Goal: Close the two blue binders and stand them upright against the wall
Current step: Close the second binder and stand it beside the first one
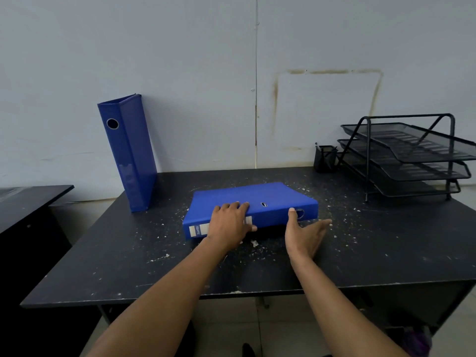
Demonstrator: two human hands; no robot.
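One blue binder (pixel 128 153) stands closed and upright at the back left of the table, leaning against the wall (pixel 195 81). A second blue binder (pixel 260 199) lies flat and closed in the middle of the black table (pixel 386 251), spine towards me. My left hand (pixel 230 224) rests over its spine and top cover, fingers spread. My right hand (pixel 304 231) is at the spine's right end, thumb at the finger hole, fingers stretched out low beside the binder's bottom edge.
A black mesh three-tier paper tray (pixel 412 155) stands at the back right, with a black mesh pen cup (pixel 325 158) to its left. White flecks litter the tabletop. A lower black cabinet (pixel 28 215) sits to the left of the table.
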